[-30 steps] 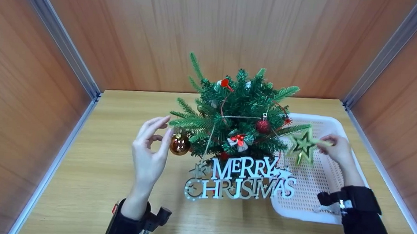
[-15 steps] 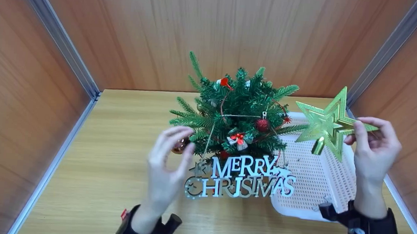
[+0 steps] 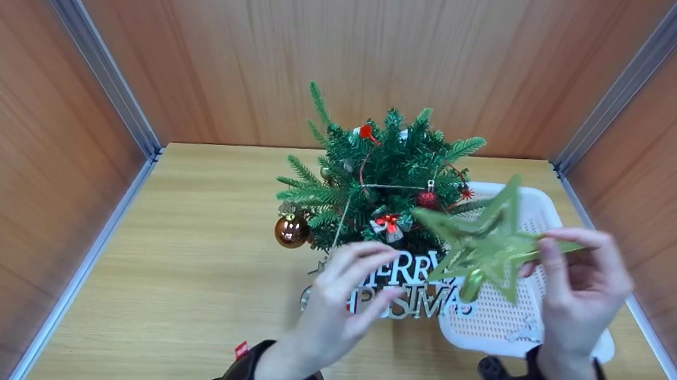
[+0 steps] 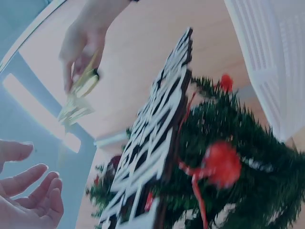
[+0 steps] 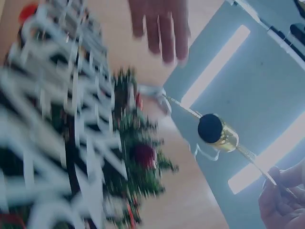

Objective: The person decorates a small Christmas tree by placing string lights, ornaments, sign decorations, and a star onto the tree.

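Note:
My right hand (image 3: pixel 587 291) pinches one point of a gold star tree topper (image 3: pixel 489 251), holding it raised over the white basket, tilted. In the right wrist view the star appears edge-on, with its socket (image 5: pixel 226 139), dark at the end, sticking out. My left hand (image 3: pixel 336 303), fingers spread in a loose curve with nothing between them, hovers in front of a silvery Merry Christmas sign (image 3: pixel 402 270) and covers part of it. Behind the sign stands a small decorated Christmas tree (image 3: pixel 400 164). The left wrist view shows the star (image 4: pixel 76 107) beyond my left fingers (image 4: pixel 35 174).
The white perforated basket (image 3: pixel 520 192) stands right of the tree, with a small clear or silvery item (image 3: pixel 525 331) inside. A copper ball (image 3: pixel 291 231) hangs at the tree's left, a red ball (image 3: pixel 427 199) at its front. Wooden walls (image 3: pixel 264 59) enclose the table (image 3: pixel 204 234).
My right hand has lifted the star from the basket out to the right, then brought it back leftward towards the tree. My left hand has moved right, from beside the copper ball to the sign.

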Available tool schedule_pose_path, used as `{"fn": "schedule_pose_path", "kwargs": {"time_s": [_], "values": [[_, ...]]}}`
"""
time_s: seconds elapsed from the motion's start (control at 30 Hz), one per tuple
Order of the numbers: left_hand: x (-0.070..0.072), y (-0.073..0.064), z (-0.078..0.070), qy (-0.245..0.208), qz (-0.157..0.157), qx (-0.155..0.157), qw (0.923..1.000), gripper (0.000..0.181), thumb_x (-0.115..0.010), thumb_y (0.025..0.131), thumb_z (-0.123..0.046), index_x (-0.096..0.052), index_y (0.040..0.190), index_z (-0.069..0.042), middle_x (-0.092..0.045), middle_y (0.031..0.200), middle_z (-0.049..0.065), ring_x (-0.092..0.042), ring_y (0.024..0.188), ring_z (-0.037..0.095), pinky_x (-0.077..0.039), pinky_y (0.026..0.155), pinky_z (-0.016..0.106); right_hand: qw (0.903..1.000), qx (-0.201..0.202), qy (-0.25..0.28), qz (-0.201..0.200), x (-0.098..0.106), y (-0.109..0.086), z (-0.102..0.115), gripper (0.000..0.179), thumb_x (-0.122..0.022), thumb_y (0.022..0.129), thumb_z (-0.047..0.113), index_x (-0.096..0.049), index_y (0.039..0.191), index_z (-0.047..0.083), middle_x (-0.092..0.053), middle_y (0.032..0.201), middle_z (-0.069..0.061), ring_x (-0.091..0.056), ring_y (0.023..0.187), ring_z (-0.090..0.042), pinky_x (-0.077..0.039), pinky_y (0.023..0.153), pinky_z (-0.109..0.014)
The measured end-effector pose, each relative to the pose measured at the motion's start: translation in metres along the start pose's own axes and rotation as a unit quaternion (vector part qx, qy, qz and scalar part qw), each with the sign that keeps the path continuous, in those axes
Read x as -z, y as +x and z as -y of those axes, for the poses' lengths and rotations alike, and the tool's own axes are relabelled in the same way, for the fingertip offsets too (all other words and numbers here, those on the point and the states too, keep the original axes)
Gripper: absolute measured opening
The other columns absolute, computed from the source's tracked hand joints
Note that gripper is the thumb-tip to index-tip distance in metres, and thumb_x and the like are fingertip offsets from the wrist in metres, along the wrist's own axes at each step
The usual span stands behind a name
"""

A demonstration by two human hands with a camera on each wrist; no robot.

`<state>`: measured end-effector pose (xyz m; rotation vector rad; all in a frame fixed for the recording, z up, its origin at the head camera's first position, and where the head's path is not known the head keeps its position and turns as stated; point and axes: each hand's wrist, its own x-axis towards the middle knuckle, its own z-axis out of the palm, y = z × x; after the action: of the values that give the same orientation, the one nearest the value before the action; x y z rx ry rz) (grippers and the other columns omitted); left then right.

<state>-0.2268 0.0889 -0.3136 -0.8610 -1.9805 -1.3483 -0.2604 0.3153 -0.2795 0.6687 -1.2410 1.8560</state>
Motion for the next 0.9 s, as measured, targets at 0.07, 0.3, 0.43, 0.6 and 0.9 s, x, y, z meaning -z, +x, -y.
{"fn": "schedule_pose_path", "kwargs": {"time_s": [0.07,0.3,0.43,0.6,0.9], "values": [[-0.002,-0.003,-0.001,-0.021,0.023,0.016,0.9994,0.034,-0.063,0.082,-0.016,-0.057,0.113,-0.001,-0.056,0.109,0.007,-0.05,0.102,0.014,-0.043,0.086,0.027,0.9994,-0.015,0.005,0.032,-0.006,-0.008,-0.001,0.012,-0.058,0.075,-0.017,-0.05,0.083,-0.022,-0.056,0.067,-0.02,-0.052,0.044,-0.016,-0.044,0.041,-0.02],[0.003,-0.012,-0.001,-0.069,0.046,0.047,0.9955,0.015,-0.06,0.084,-0.01,-0.064,0.098,-0.005,-0.065,0.087,0.001,-0.058,0.076,0.008,-0.049,0.064,0.019,0.9934,-0.027,-0.001,0.111,-0.018,-0.028,-0.012,0.013,-0.058,0.077,-0.014,-0.051,0.086,-0.02,-0.058,0.074,-0.019,-0.054,0.048,-0.013,-0.045,0.044,-0.019],[0.008,-0.014,0.001,-0.059,0.01,0.03,0.9977,0.008,-0.062,0.083,-0.006,-0.065,0.09,-0.004,-0.063,0.078,0.0,-0.054,0.064,0.006,-0.045,0.052,0.016,0.9922,-0.026,-0.002,0.122,-0.024,-0.033,-0.013,0.013,-0.059,0.077,-0.012,-0.052,0.085,-0.019,-0.057,0.075,-0.019,-0.055,0.047,-0.014,-0.045,0.043,-0.02],[0.016,-0.012,-0.001,-0.042,-0.02,0.032,0.9984,0.017,-0.068,0.077,-0.01,-0.063,0.092,-0.004,-0.057,0.077,0.0,-0.051,0.063,0.008,-0.042,0.048,0.016,0.9918,-0.018,0.013,0.126,-0.029,-0.033,-0.01,0.013,-0.06,0.078,-0.011,-0.052,0.084,-0.019,-0.056,0.075,-0.019,-0.055,0.047,-0.014,-0.045,0.042,-0.02],[0.021,-0.005,-0.003,-0.063,0.033,0.07,0.995,0.01,-0.064,0.081,-0.013,-0.069,0.084,-0.005,-0.066,0.079,-0.001,-0.054,0.062,0.006,-0.046,0.052,0.018,0.9832,-0.042,0.061,0.167,-0.034,-0.033,-0.013,0.029,-0.06,0.076,-0.012,-0.045,0.099,-0.021,-0.057,0.082,-0.022,-0.058,0.057,-0.018,-0.049,0.048,-0.024]]}}
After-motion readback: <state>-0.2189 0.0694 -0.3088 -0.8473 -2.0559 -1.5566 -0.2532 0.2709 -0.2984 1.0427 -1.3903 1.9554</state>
